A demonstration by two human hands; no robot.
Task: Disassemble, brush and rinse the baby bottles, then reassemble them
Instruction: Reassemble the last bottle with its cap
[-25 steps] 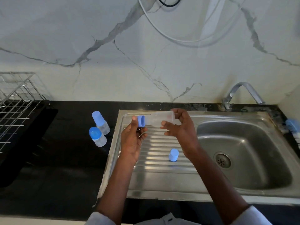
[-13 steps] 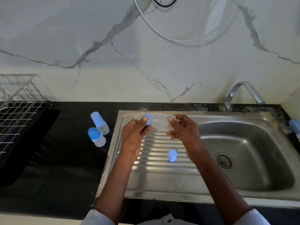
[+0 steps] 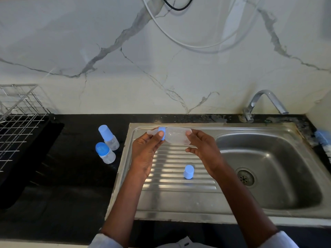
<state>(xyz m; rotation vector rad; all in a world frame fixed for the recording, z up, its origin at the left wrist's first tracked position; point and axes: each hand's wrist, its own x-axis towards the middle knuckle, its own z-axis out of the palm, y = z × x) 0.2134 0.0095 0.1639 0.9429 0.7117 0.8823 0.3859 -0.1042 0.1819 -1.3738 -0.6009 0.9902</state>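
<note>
Over the steel drainboard (image 3: 179, 199), left hand (image 3: 146, 153) pinches the blue ring (image 3: 162, 130) while right hand (image 3: 204, 151) grips the sideways bottle (image 3: 176, 136); 1 blue cap (image 3: 188, 172) stands nearer.

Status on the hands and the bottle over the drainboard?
Left hand pinches blue collar ring; right hand grips clear plastic baby bottle, held sideways. Loose blue cap on steel drainboard. Nothing in the way.
</note>
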